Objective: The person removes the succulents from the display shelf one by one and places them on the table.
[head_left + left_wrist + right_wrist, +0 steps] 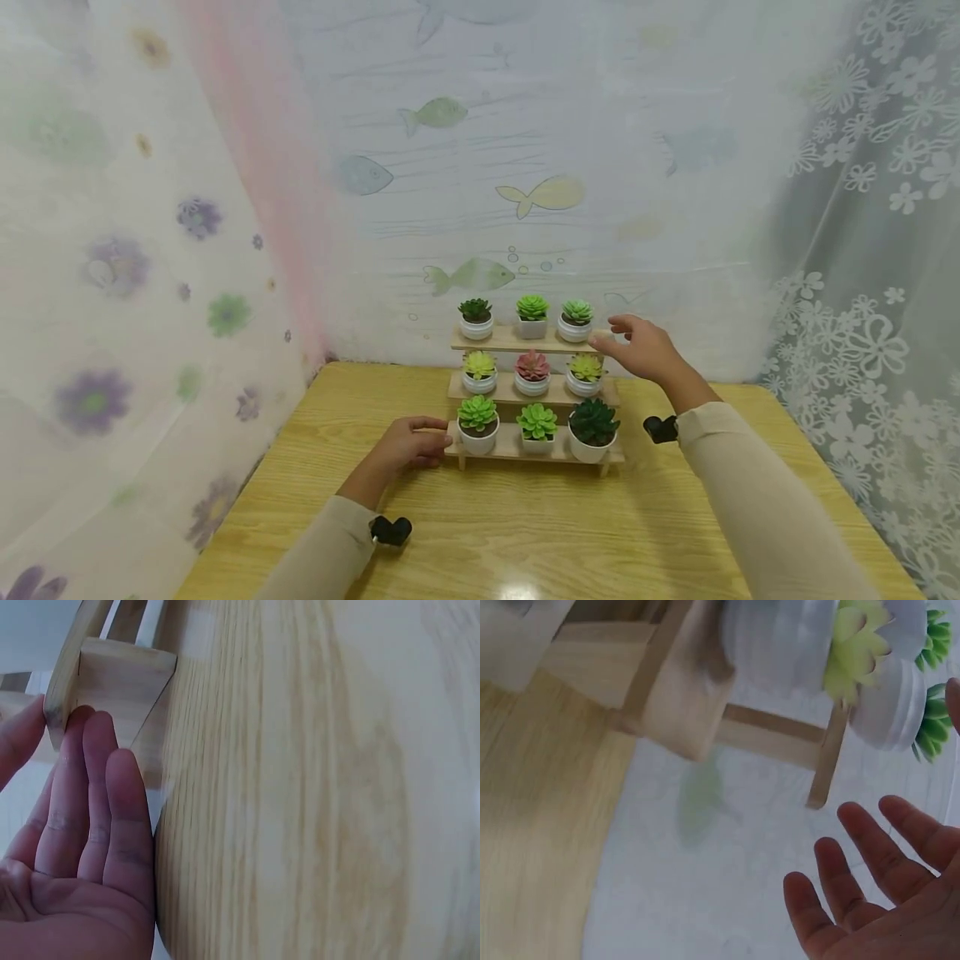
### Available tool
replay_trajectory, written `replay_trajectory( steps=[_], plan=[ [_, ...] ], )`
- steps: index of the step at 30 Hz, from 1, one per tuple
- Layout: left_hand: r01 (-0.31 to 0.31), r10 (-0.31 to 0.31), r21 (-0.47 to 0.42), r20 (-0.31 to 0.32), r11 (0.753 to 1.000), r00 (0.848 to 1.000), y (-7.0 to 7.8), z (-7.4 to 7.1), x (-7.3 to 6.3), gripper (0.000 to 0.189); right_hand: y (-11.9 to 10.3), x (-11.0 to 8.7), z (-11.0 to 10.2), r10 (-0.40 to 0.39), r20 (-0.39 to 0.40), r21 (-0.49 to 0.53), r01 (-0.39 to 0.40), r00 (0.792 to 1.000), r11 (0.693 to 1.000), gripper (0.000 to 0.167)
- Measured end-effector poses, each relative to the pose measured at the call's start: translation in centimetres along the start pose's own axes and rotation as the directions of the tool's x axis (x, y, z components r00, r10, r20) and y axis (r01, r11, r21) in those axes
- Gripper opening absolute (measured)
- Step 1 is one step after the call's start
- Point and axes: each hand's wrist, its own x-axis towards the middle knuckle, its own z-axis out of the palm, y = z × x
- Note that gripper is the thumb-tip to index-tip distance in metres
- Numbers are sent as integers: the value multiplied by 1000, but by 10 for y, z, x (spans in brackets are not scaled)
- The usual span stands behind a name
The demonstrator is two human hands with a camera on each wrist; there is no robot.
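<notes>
A three-tier wooden plant stand (510,439) bears three potted succulents on each tier, all in white pots. At its lowest board's left end is my left hand (407,443); in the left wrist view the thumb and fingertips pinch that board end (64,697). My right hand (641,348) hovers by the right end of the top board, near the pale green succulent (577,313). In the right wrist view its fingers (881,855) are spread and stand apart from the wood, holding nothing. A pink succulent (532,364) sits mid-stand, and a dark green one (595,421) at lower right.
The stand rests on a wood-grain table (510,525), towards its back edge. Behind hangs a pale curtain (645,100) printed with fish. Flowered curtains (135,333) close in the left and right sides. A black wrist camera (392,531) is on each sleeve cuff.
</notes>
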Motion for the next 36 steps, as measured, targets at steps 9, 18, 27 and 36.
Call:
replay_trajectory(
  steps=[9, 18, 27, 36],
  plan=[
    [3, 5, -83, 103, 997, 995, -8, -10, 4, 43, -7, 17, 6, 25, -15, 101, -24, 1000, 995, 80],
    [10, 7, -98, 167, 995, 986, -8, -16, 4, 41, -12, 31, 16, 56, -21, 168, -52, 998, 984, 90],
    [11, 7, -98, 179, 995, 984, -10, -18, 7, 43, -19, 36, 21, 105, -49, 170, -96, 993, 981, 80],
    [12, 4, -89, 177, 996, 984, -10, -17, 4, 40, -19, 37, 23, 115, -81, 162, -101, 990, 982, 74]
  ],
)
